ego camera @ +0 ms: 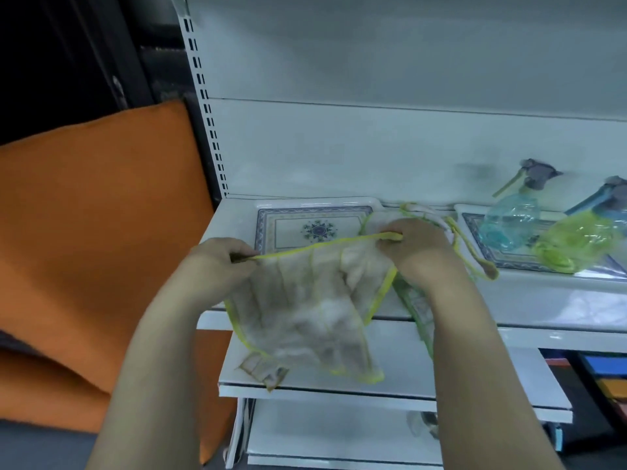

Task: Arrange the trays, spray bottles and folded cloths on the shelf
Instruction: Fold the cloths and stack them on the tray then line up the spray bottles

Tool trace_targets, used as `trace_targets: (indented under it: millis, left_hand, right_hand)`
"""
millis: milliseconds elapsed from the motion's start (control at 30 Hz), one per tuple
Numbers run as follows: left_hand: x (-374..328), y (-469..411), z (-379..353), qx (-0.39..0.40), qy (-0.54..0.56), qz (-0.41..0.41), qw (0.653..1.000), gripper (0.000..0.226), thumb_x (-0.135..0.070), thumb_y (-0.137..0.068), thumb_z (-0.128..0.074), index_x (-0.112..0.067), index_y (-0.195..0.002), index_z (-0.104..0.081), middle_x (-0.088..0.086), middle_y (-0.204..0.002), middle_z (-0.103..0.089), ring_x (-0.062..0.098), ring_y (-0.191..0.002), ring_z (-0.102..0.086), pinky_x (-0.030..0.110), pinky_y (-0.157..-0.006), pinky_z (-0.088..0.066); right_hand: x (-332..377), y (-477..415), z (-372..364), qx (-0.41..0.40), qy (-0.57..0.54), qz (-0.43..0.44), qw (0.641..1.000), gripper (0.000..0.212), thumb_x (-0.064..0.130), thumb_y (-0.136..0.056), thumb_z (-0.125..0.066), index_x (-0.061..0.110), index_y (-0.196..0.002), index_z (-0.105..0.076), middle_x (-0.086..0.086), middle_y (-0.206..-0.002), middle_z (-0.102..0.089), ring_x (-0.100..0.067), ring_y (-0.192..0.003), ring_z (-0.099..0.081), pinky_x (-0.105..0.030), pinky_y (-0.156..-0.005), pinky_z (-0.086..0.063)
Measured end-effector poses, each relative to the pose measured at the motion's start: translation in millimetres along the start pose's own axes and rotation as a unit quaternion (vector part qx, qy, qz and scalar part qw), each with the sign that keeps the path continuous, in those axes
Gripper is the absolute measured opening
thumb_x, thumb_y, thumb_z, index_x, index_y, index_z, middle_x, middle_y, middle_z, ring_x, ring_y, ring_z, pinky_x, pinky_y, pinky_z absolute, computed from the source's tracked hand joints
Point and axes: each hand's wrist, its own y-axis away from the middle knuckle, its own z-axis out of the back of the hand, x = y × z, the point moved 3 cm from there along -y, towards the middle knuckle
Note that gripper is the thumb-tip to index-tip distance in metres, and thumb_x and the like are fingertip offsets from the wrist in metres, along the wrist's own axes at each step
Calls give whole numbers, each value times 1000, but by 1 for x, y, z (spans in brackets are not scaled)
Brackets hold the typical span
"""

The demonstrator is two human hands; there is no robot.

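On the white shelf (559, 300), both hands pinch a yellow-edged cloth (305, 310) taut before the left tray (315, 228): left hand (217, 262), right hand (414, 245). Uneven tension could skew its fold, or it could snag the lying bottles (512, 222).

- The left hand (217, 262) and right hand (415, 244) each pinch the yellow-trimmed top edge of a pale cloth (305, 310), pulled taut between them.
- Below the two grips, the cloth hangs in front of the white shelf (234, 215), its lower corner reaching the next shelf down.
- Just behind the grips lies a patterned tray (288, 228), flat on the shelf.
- Behind the right hand sits another bunched cloth (420, 212).
- Right of the right-hand grip, a second tray (509, 262) carries a blue spray bottle (512, 222) and a green spray bottle (576, 242), both tilted.
- Left of the left-hand grip stands an orange panel (101, 215).
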Motion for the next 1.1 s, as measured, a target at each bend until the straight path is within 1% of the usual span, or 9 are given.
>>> trace_targets:
  millis: [167, 233, 300, 400, 500, 600, 800, 967, 1100]
  left_hand:
    - [-5, -8, 11, -30, -36, -7, 999, 16, -33, -92, -63, -23, -83, -71, 3, -83, -67, 16, -59, -52, 26, -52, -36]
    - [-13, -19, 17, -60, -52, -4, 997, 20, -40, -94, -57, -25, -87, -68, 3, -82, -66, 18, -61, -52, 29, -55, -37]
    - [-21, -31, 23, -95, -65, 2, 993, 19, -40, -95, -51, -29, -86, -63, 4, -75, -65, 22, -60, -59, 28, -55, -40]
    - [-28, -50, 22, -119, 71, -6, 990, 19, -30, -95, -44, -27, -81, -57, 5, -82, -64, 27, -50, -67, 27, -49, -46]
    - [-32, -63, 14, -124, 197, 5, 973, 18, -23, -99, -40, -22, -94, -57, 7, -93, -57, 34, -59, -72, 35, -55, -58]
    - [-39, -70, 17, -209, 112, -47, 970, 21, -24, -97, -40, -21, -100, -60, 7, -91, -67, 29, -77, -69, 37, -70, -56]
    - [-35, -75, 20, -178, 107, -46, 977, 23, -28, -93, -43, -19, -96, -64, 3, -96, -71, 18, -73, -51, 32, -62, -38]
    - [-21, -55, 19, -153, 142, -67, 976, 23, -28, -87, -48, -20, -90, -69, -4, -100, -70, 15, -94, -60, 24, -77, -44]
    - [-1, -33, 8, -121, 89, -62, 987, 22, -26, -91, -51, -18, -93, -72, -5, -101, -70, 15, -99, -58, 26, -80, -42]
  right_hand:
    - [0, -20, 13, -91, -98, -30, 991, 20, 20, -91, -54, 12, -99, -70, -12, -100, -70, -33, -93, -69, -39, -80, -56]
    - [4, -29, 21, -94, -135, -21, 986, 14, 14, -89, -56, 11, -94, -68, -7, -90, -67, -30, -83, -71, -30, -71, -59]
    - [4, -41, 29, -96, -209, -30, 973, 11, 10, -84, -59, 7, -91, -67, -4, -81, -63, -30, -73, -72, -40, -72, -61]
    - [2, -60, 31, -87, -277, -69, 954, 8, 8, -80, -63, 1, -81, -63, -7, -69, -57, -30, -60, -69, -50, -67, -61]
    - [11, -75, 26, -153, -115, -33, 981, 25, 12, -81, -60, 2, -63, -45, -8, -63, -46, -36, -68, -54, -34, -56, -47]
    - [21, -80, 18, -194, -13, 10, 981, 38, 8, -84, -55, 14, -57, -28, -7, -60, -35, -28, -72, -38, -30, -59, -23]
    - [15, -81, 17, -203, -134, 15, 970, 23, 17, -82, -56, 8, -65, -43, -4, -57, -30, -23, -63, -31, -32, -49, -22]
    - [12, -55, 19, -158, -220, 38, 962, 17, 20, -83, -53, 11, -85, -68, 1, -77, -64, -14, -75, -53, -17, -61, -39]
    - [-4, -28, 6, -100, -112, 40, 988, 19, 16, -84, -51, 11, -84, -69, -4, -79, -65, -19, -78, -56, -25, -62, -42]
